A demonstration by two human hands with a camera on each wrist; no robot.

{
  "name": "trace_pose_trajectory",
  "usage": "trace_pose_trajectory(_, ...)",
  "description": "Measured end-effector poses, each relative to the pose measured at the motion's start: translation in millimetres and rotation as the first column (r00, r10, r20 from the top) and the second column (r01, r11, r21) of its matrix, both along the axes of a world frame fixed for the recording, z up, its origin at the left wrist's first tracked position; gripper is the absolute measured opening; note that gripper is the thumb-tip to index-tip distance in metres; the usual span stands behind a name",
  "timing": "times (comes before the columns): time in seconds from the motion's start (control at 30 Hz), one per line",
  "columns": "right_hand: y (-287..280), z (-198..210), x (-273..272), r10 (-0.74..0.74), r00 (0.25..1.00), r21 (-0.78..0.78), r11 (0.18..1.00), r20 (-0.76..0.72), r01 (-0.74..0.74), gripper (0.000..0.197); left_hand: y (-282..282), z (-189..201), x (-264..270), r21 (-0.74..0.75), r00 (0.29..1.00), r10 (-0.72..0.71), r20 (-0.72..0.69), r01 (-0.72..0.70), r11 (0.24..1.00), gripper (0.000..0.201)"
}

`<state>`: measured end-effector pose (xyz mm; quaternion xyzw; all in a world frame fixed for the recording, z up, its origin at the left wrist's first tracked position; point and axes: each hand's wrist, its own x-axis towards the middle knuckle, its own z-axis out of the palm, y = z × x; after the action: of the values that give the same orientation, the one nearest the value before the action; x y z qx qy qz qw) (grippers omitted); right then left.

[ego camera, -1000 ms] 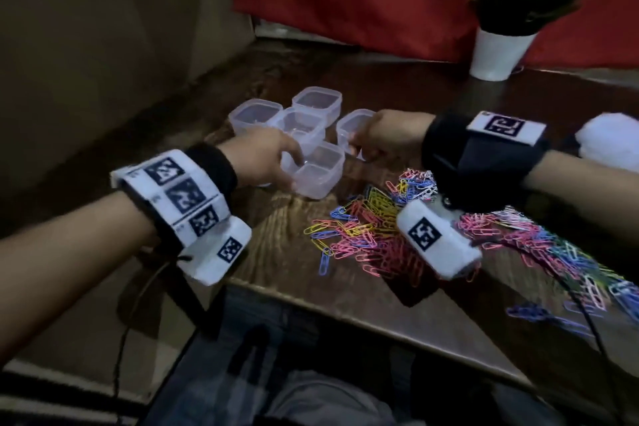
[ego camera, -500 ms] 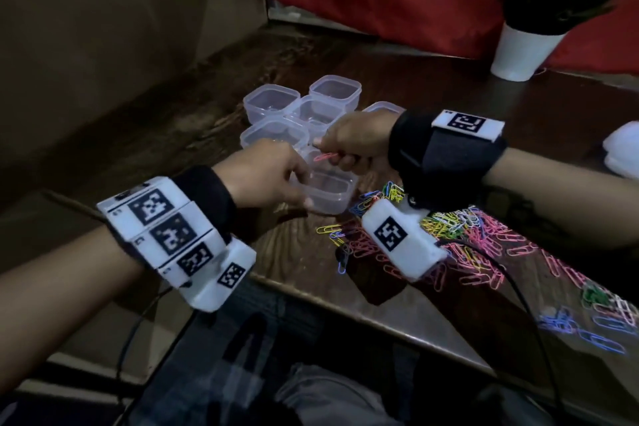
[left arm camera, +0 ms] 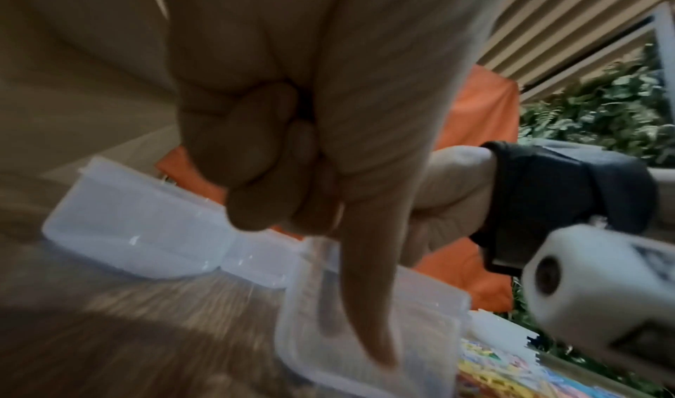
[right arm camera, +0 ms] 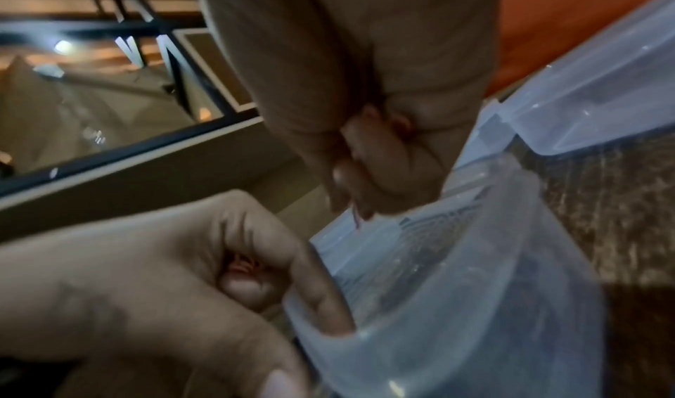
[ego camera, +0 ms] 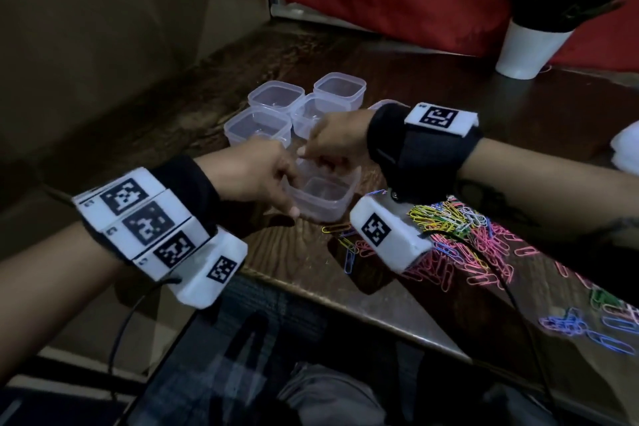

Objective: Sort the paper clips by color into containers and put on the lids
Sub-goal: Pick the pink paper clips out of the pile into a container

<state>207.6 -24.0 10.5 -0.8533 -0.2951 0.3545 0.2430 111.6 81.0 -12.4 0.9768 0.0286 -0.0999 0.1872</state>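
Observation:
A clear square container (ego camera: 313, 213) stands near the table's front edge. My left hand (ego camera: 292, 190) grips its left wall, with the index finger (left arm camera: 365, 303) reaching down inside the container (left arm camera: 303, 317). My right hand (ego camera: 311, 157) hovers over the far rim and pinches a pink paper clip (right arm camera: 357, 219), whose tip pokes out below the fingertips above the container (right arm camera: 475, 303). The container's floor looks bare. A heap of mixed coloured paper clips (ego camera: 460, 235) lies just to its right, partly hidden by my right wrist.
Several more clear lidless containers (ego camera: 275, 97) cluster behind the held one. A white potted plant (ego camera: 529, 48) stands at the back right and a white object (ego camera: 626, 149) at the right edge. A smaller scatter of clips (ego camera: 587, 322) lies near the table edge (ego camera: 345, 301).
My right hand has come from the containers behind with a pink clip to above the held container. My left hand kept its grip and the container sits nearer the front edge.

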Motion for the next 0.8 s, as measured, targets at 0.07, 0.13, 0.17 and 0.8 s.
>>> trace_pose_trajectory(0.07, -4, 6, -5, 0.056, 0.997, -0.029, 0.998, 0.046, -0.054, 0.018, -1, 8, -4, -0.078, 0.999, 0.052, -0.012, -0.053, 0.996, 0.024)
trace_pose_trajectory(0.13, -10, 12, -2, 0.095, 0.990, -0.047, 0.995, 0.100, -0.090, 0.027, -1, 15, -4, -0.227, 0.989, 0.148, -0.002, -0.145, 0.963, 0.029)
trace_pose_trajectory(0.17, -14, 16, 0, 0.087, 0.990, -0.035, 0.996, 0.106, -0.084, 0.030, -1, 17, 0, -0.297, 0.980, 0.200, 0.005, -0.190, 0.936, 0.027)
trace_pose_trajectory(0.8, -173, 20, 21, 0.088, 0.940, -0.064, 0.995, 0.329, -0.071, 0.020, -67, 27, 19, 0.053, 0.984, -0.100, 0.145, 0.093, 0.994, 0.009)
